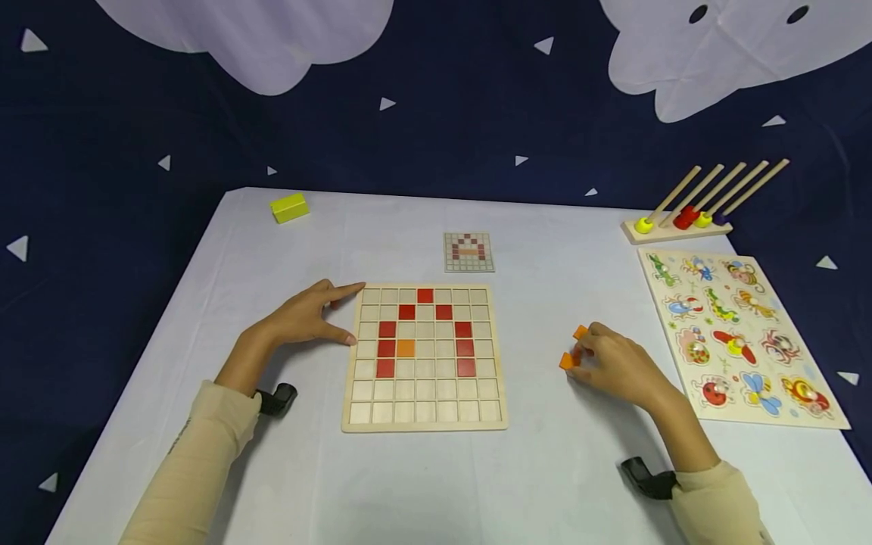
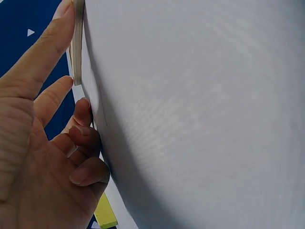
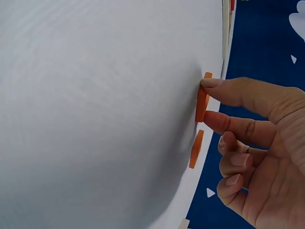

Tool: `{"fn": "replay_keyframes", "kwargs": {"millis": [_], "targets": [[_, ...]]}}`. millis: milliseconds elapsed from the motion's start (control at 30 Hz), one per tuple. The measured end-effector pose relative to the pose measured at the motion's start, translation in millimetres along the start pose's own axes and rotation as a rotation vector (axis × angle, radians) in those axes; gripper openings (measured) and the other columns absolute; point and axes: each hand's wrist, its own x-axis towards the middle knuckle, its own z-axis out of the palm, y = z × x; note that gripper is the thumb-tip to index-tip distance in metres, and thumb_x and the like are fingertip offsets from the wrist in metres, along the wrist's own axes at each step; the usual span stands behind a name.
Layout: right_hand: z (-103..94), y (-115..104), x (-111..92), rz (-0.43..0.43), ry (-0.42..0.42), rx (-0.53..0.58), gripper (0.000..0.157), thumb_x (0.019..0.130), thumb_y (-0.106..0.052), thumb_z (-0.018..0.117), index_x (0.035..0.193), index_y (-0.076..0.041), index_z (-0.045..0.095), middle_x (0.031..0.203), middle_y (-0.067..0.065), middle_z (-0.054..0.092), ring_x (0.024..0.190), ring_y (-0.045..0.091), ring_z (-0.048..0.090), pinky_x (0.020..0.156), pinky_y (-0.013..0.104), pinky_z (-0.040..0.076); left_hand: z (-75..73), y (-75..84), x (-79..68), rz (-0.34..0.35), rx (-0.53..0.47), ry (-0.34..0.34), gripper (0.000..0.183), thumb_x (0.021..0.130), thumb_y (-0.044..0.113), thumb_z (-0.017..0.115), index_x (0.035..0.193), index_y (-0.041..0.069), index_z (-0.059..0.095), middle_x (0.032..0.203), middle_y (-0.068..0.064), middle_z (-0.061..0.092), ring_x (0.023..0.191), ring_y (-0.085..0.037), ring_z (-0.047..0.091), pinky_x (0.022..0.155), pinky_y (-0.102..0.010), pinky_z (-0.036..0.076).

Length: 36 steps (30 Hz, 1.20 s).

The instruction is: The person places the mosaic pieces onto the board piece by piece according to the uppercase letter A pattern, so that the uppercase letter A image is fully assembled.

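A wooden grid board (image 1: 417,422) lies on the table with red square tiles (image 1: 386,348) set in an arch and a single orange tile (image 1: 405,348) inside it. My left hand (image 1: 306,312) touches the board's left edge with thumb and index finger spread apart; its other fingers are bent, as the left wrist view shows. To the right of the board, my right hand (image 1: 616,367) pinches an orange tile (image 3: 202,102) between thumb and index finger, low over the table. A second orange tile (image 3: 196,149) lies just beyond those fingertips.
Behind the board lies a small pattern card (image 1: 468,252). A yellow block (image 1: 289,207) sits at the back left. An insect picture puzzle (image 1: 739,333) lies on the right, with a peg stand of colored beads (image 1: 677,231) behind it.
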Motion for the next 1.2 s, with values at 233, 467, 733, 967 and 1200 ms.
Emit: {"fn": "replay_keyframes", "kwargs": {"millis": [233, 467, 733, 967, 1200], "targets": [[4.6, 0, 2, -0.035, 0.025, 0.002, 0.016, 0.075, -0.019, 0.082, 0.078, -0.013, 0.068, 0.09, 0.002, 0.058, 0.072, 0.014, 0.05, 0.065, 0.036, 0.043, 0.0, -0.2, 0.9, 0.006, 0.001, -0.001, 0.1, 0.069, 0.04, 0.09, 0.153, 0.017, 0.04, 0.095, -0.007, 0.043, 0.084, -0.02, 0.039, 0.074, -0.035, 0.034], [7.7, -8, 8, -0.082, 0.045, -0.005, 0.016, 0.074, -0.018, 0.083, 0.079, -0.012, 0.069, 0.082, -0.001, 0.052, 0.068, 0.011, 0.044, 0.062, 0.031, 0.04, -0.1, 1.2, 0.6, 0.006, 0.001, 0.0, 0.099, 0.07, 0.037, 0.09, 0.153, 0.016, 0.041, 0.095, -0.007, 0.044, 0.086, -0.021, 0.04, 0.075, -0.035, 0.035], [8.3, -27, 23, -0.118, 0.025, 0.006, 0.019, 0.072, -0.017, 0.084, 0.082, -0.008, 0.071, 0.081, -0.001, 0.05, 0.068, 0.011, 0.044, 0.063, 0.029, 0.039, -0.7, 0.3, 0.8, 0.007, -0.002, 0.0, 0.099, 0.069, 0.038, 0.09, 0.153, 0.017, 0.041, 0.095, -0.007, 0.043, 0.084, -0.02, 0.039, 0.074, -0.035, 0.034], [9.5, -46, 37, -0.168, 0.013, 0.011, 0.02, 0.072, -0.02, 0.085, 0.081, -0.01, 0.07, 0.08, -0.001, 0.05, 0.065, 0.01, 0.043, 0.06, 0.028, 0.038, -0.7, 0.0, 0.5, 0.006, -0.01, 0.002, 0.099, 0.069, 0.039, 0.09, 0.152, 0.016, 0.041, 0.095, -0.007, 0.043, 0.083, -0.02, 0.038, 0.073, -0.034, 0.034], [11.1, -68, 51, -0.22, -0.007, 0.041, 0.02, 0.073, -0.021, 0.084, 0.081, -0.01, 0.07, 0.081, 0.0, 0.051, 0.063, 0.011, 0.043, 0.058, 0.026, 0.036, -1.8, 1.5, -0.5, -0.015, -0.006, 0.001, 0.101, 0.067, 0.04, 0.091, 0.153, 0.02, 0.041, 0.097, -0.007, 0.045, 0.082, -0.02, 0.038, 0.073, -0.035, 0.034]]}}
